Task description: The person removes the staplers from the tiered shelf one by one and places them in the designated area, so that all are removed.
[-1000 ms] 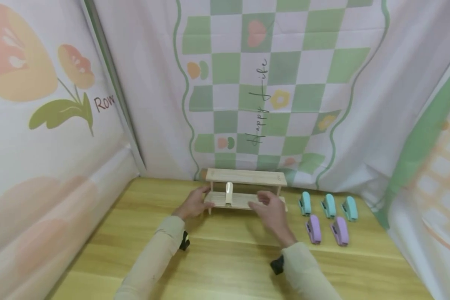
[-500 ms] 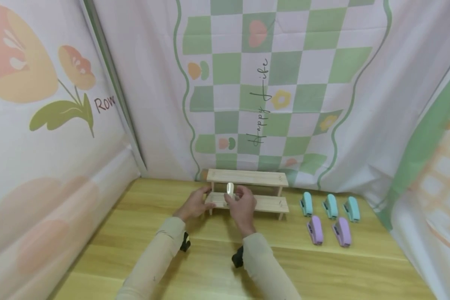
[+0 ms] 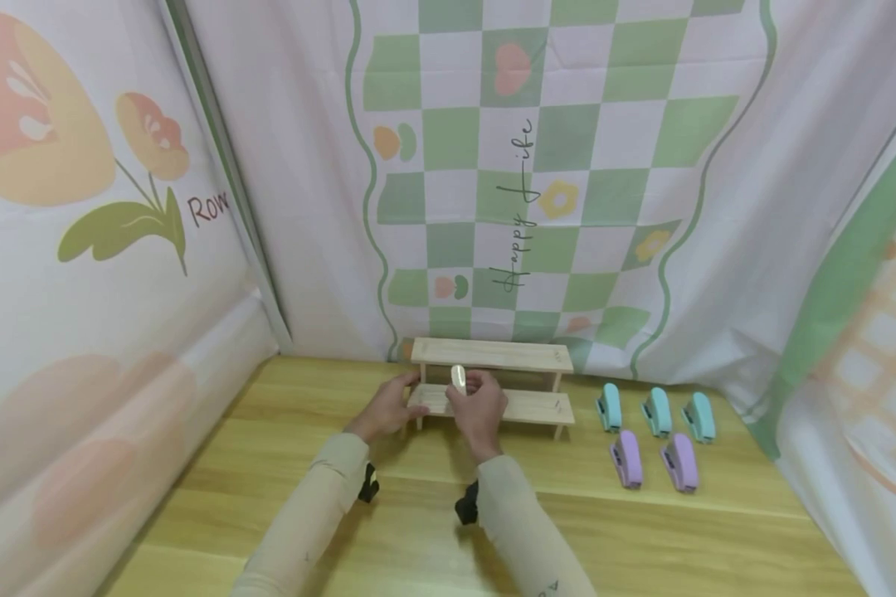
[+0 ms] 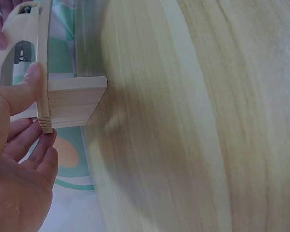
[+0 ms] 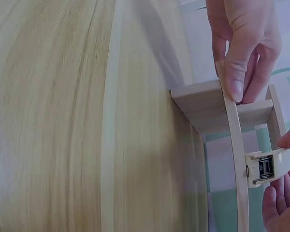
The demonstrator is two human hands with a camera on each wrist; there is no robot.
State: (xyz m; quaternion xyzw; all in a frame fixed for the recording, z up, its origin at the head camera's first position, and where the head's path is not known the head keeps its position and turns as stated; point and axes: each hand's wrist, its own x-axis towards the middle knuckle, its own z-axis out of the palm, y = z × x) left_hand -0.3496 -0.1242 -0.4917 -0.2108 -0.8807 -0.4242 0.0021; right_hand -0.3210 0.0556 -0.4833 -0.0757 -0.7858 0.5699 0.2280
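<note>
A small two-tier wooden shelf (image 3: pixel 541 407) stands against the back curtain. On its lower tier sits a cream stapler (image 3: pixel 459 378), partly covered by my right hand (image 3: pixel 480 412) in the head view. Thumb and fingers of that hand pinch the stapler from its two sides; the right wrist view shows the stapler's front (image 5: pixel 281 163) between them. My left hand (image 3: pixel 383 409) grips the left end of the lower tier. In the left wrist view its thumb (image 4: pixel 26 89) lies on top of the board and its fingers curl beneath.
Right of the shelf, several staplers stand on the wooden table (image 3: pixel 388 547): a back row of teal ones (image 3: pixel 656 412) and two purple ones (image 3: pixel 626 458) in front. A checkered curtain (image 3: pixel 523 207) hangs right behind the shelf.
My right hand has moved left from the lower tier's right part to the cream stapler and now pinches it. The left hand keeps its grip on the shelf end.
</note>
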